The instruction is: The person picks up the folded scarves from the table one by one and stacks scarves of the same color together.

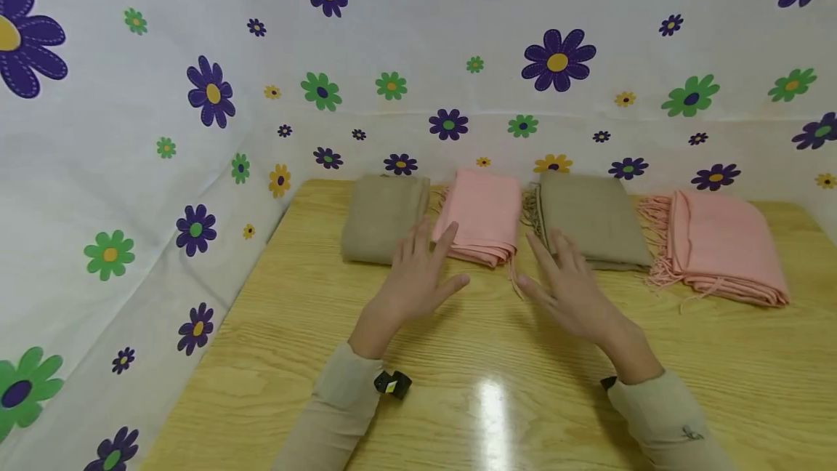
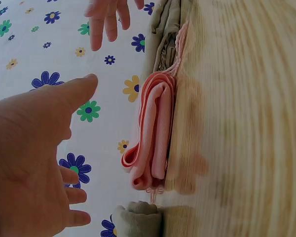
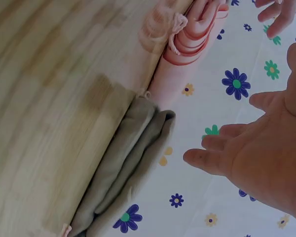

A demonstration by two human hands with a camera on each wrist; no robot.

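Folded fringed scarves lie in a row along the back of the table: a taupe scarf point(image 1: 379, 220) at far left, then a pink scarf point(image 1: 484, 209), another taupe scarf point(image 1: 588, 220) and a second pink scarf point(image 1: 732, 246) at the right. My left hand point(image 1: 412, 286), fingers spread and holding nothing, is raised in front of the left taupe and pink scarves. In the head view its fingertips overlap them. Likewise empty, my right hand point(image 1: 575, 296) hovers with extended fingers before the second taupe scarf. Both wrist views show the palms apart from the folded layers.
Wood-grain table point(image 1: 458, 355) extends toward me, with a bright light reflection near the front. A white flower-printed cloth point(image 1: 392, 42) hangs behind the scarves and along the left side. Dark devices point(image 1: 394, 384) are worn at the wrists.
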